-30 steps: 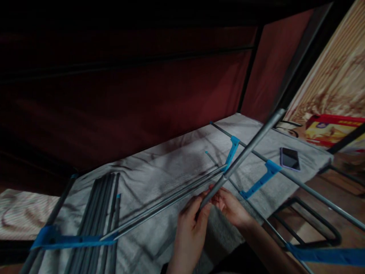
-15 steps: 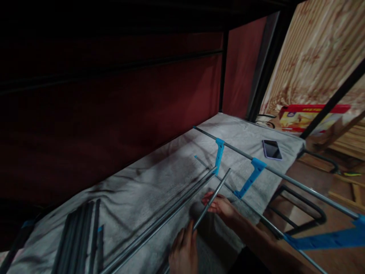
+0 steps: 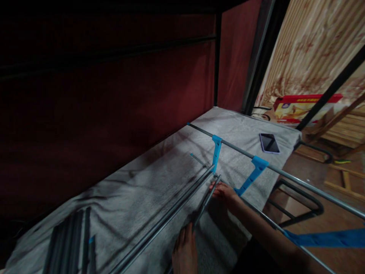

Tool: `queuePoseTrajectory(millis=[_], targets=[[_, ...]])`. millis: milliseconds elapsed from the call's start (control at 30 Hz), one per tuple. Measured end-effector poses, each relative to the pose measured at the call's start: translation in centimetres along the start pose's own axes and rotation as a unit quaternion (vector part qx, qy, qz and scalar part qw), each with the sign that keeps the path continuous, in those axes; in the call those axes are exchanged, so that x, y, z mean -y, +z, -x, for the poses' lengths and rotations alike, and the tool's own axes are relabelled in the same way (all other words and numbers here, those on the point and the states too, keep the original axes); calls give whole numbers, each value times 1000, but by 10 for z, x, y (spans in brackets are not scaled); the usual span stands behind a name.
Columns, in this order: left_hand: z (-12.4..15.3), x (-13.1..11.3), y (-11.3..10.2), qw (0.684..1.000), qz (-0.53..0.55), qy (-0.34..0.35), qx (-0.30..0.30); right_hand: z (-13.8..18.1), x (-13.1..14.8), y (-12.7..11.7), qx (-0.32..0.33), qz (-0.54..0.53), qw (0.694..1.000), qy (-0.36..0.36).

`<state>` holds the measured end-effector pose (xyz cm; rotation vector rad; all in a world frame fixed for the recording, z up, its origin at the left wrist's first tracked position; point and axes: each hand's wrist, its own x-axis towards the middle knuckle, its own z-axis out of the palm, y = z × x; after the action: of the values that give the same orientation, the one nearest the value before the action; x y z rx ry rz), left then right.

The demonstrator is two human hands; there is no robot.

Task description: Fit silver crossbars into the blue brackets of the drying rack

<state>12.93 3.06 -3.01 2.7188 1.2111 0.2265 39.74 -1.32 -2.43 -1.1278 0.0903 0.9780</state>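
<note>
Change over last 1.0 s: loose grey round metal tube (image 3: pixel 207 201) lowered from steep, raised angle; now slants low above grey fabric cover (image 3: pixel 137 198), beside 2 long grey metal tubes (image 3: pixel 170 212), roughly parallel. Meaning, as judged: tube approximately aligned; no attachment evident.

Left hand (image 3: pixel 184 247): fingers pressed together, gripping near portion of tube; thumb hidden. Right hand (image 3: pixel 224 190): fingers bent, touching tube near far tip; cannot tell whether pinching. Far tip: near lower end of blue plastic bracket (image 3: pixel 216 150).
</note>
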Motion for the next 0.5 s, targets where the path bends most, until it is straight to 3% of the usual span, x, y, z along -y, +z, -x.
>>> queuePoseTrajectory(millis=[367,500], targets=[[10,0,11,998,-61,0,-32,-12,-8,-7,-36,101,987,-116],[15,10,14,999,-15,-6,-31,-13,-11,-17,-58,275,928,-246]])
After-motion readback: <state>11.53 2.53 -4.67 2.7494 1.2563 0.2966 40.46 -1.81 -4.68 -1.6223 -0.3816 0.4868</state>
